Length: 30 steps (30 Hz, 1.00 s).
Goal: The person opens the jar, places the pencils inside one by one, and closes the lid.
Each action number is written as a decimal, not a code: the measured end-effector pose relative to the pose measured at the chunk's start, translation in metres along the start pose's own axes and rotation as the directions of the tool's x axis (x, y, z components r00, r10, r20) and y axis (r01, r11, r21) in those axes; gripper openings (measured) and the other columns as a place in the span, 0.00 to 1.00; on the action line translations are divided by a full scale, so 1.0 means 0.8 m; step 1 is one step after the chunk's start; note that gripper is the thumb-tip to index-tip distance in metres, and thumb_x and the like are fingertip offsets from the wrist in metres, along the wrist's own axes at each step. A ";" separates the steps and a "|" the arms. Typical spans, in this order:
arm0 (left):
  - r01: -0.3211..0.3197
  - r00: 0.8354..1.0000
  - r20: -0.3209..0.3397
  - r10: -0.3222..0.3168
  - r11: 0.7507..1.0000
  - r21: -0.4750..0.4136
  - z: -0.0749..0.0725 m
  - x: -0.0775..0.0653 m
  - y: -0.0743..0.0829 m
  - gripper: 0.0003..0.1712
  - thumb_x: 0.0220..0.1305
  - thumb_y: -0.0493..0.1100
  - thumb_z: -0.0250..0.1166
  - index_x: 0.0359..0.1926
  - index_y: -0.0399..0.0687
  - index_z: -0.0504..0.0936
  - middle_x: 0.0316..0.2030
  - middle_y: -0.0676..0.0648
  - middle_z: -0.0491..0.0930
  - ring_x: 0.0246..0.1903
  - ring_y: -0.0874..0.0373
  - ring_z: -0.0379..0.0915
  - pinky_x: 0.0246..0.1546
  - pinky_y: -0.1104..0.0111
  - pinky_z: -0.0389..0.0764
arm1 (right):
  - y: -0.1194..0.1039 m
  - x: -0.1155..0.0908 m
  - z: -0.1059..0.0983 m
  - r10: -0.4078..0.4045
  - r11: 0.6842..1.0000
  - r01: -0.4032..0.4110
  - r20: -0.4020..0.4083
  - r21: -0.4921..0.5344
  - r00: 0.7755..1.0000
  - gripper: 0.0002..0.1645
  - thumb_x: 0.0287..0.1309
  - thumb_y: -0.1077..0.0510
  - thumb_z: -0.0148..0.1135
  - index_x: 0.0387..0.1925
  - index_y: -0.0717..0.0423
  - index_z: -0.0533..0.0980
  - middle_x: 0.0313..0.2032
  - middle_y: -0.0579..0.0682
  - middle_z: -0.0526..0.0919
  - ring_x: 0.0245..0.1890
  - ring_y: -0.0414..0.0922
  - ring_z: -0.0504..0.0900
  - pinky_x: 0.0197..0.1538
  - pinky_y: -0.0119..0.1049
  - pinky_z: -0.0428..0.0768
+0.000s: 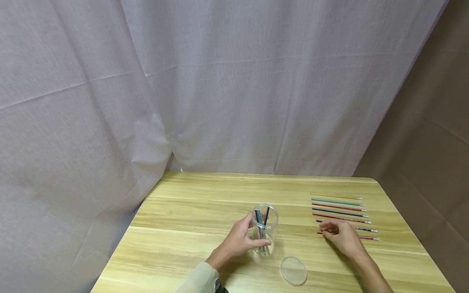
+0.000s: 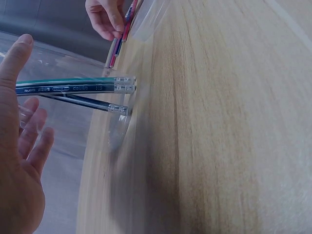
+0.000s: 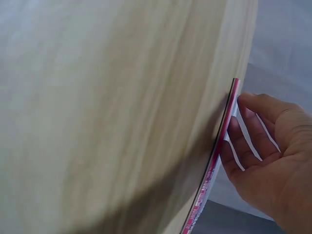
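My left hand [image 1: 239, 238] grips a clear plastic jar [image 1: 272, 240], thumb across the near side and fingers round the back. Inside lean a green pencil [image 2: 73, 80] and dark blue pencils [image 2: 61, 88], their eraser ends down. At right, my right hand [image 1: 342, 236] hovers low over the near end of a row of pencils, with thumb and fingers slightly bent and spread. Its fingertips are right at the left ends of the nearest red pencil [image 1: 369, 238] and the dark blue pencil [image 1: 367, 230] behind it. The hand hides the middle of both.
Behind these, more pencils lie parallel: red [image 1: 340, 219], dark blue [image 1: 338, 212], another red, green [image 1: 337, 202] and yellow [image 1: 335, 196]. A clear round lid [image 1: 293, 271] lies flat in front of the jar. Grey cloth [image 1: 234, 101] hangs along the wooden table's [image 1: 205, 203] far edge.
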<state>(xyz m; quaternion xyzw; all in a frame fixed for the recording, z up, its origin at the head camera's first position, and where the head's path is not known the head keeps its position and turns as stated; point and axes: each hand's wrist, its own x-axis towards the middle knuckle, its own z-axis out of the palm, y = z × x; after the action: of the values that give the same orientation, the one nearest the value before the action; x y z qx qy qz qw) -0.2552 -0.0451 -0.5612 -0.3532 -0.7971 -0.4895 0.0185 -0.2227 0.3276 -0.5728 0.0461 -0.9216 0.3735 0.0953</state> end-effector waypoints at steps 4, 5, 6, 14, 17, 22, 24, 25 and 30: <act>-0.005 1.000 -0.001 0.005 1.000 0.002 0.000 0.001 0.000 0.46 0.56 0.51 0.84 0.72 0.53 0.71 0.66 0.53 0.81 0.65 0.55 0.77 0.68 0.59 0.78 | 0.003 -0.002 0.001 0.020 1.000 -0.020 -0.001 -0.006 1.000 0.13 0.57 0.73 0.74 0.43 0.62 0.86 0.36 0.50 0.90 0.35 0.40 0.86 0.38 0.29 0.85; -0.006 1.000 -0.001 0.006 1.000 0.002 0.000 0.001 0.000 0.46 0.56 0.51 0.84 0.72 0.53 0.71 0.66 0.53 0.81 0.65 0.55 0.77 0.68 0.59 0.78 | 0.004 -0.003 0.001 0.021 1.000 -0.020 0.001 -0.010 1.000 0.13 0.57 0.73 0.74 0.44 0.62 0.86 0.36 0.50 0.90 0.35 0.39 0.86 0.38 0.29 0.84; -0.006 1.000 -0.001 0.006 1.000 0.002 0.000 0.001 0.000 0.46 0.56 0.51 0.84 0.72 0.54 0.71 0.66 0.53 0.81 0.65 0.55 0.77 0.68 0.59 0.78 | 0.004 -0.003 0.001 0.022 1.000 -0.022 0.002 -0.011 1.000 0.13 0.57 0.73 0.74 0.43 0.61 0.86 0.36 0.50 0.90 0.35 0.39 0.86 0.37 0.29 0.85; -0.011 1.000 -0.003 0.011 1.000 0.006 0.000 0.000 -0.001 0.46 0.57 0.51 0.84 0.72 0.55 0.70 0.66 0.53 0.80 0.65 0.55 0.77 0.68 0.59 0.78 | 0.005 -0.003 0.002 0.020 1.000 -0.020 0.005 -0.016 1.000 0.13 0.56 0.74 0.75 0.42 0.61 0.86 0.36 0.50 0.90 0.35 0.41 0.87 0.38 0.29 0.85; -0.010 1.000 -0.002 0.010 1.000 0.008 0.000 0.000 -0.001 0.46 0.57 0.51 0.83 0.72 0.55 0.70 0.66 0.53 0.80 0.65 0.55 0.77 0.68 0.59 0.78 | 0.006 -0.003 0.003 0.026 0.999 -0.026 0.009 -0.024 1.000 0.13 0.56 0.74 0.75 0.42 0.61 0.86 0.35 0.49 0.90 0.35 0.42 0.87 0.38 0.29 0.85; -0.010 1.000 -0.003 0.010 1.000 0.010 0.001 -0.001 0.000 0.46 0.57 0.52 0.83 0.72 0.55 0.70 0.66 0.54 0.80 0.65 0.55 0.77 0.68 0.59 0.78 | 0.006 -0.002 0.004 0.020 0.999 -0.020 0.005 -0.037 1.000 0.12 0.55 0.73 0.76 0.40 0.60 0.86 0.35 0.48 0.90 0.34 0.40 0.86 0.37 0.28 0.85; -0.010 1.000 -0.005 0.010 1.000 0.011 0.001 -0.001 0.000 0.46 0.57 0.52 0.83 0.72 0.55 0.70 0.66 0.54 0.80 0.65 0.55 0.77 0.68 0.59 0.78 | 0.006 -0.001 0.004 0.015 0.999 -0.015 0.001 -0.035 1.000 0.12 0.55 0.73 0.76 0.40 0.60 0.86 0.35 0.49 0.90 0.34 0.39 0.86 0.37 0.28 0.85; -0.009 1.000 -0.005 0.009 1.000 0.011 0.001 -0.001 0.000 0.46 0.57 0.52 0.83 0.72 0.55 0.71 0.66 0.54 0.80 0.65 0.55 0.77 0.68 0.58 0.78 | 0.006 -0.001 0.004 0.014 0.999 -0.014 0.000 -0.032 1.000 0.12 0.55 0.73 0.76 0.40 0.60 0.86 0.35 0.49 0.90 0.33 0.39 0.86 0.36 0.28 0.85; -0.007 1.000 -0.005 0.007 1.000 0.009 0.001 -0.001 -0.001 0.46 0.57 0.52 0.83 0.72 0.55 0.71 0.66 0.54 0.80 0.65 0.55 0.77 0.68 0.59 0.78 | 0.006 0.000 0.005 0.013 1.000 -0.013 -0.001 -0.029 1.000 0.11 0.55 0.71 0.77 0.40 0.60 0.87 0.35 0.50 0.91 0.33 0.39 0.86 0.36 0.28 0.85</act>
<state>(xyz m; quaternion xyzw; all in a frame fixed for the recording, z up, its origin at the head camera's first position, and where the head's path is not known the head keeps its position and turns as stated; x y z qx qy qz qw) -0.2548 -0.0453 -0.5621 -0.3547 -0.7979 -0.4868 0.0239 -0.2239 0.3280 -0.5786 0.0387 -0.9270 0.3609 0.0940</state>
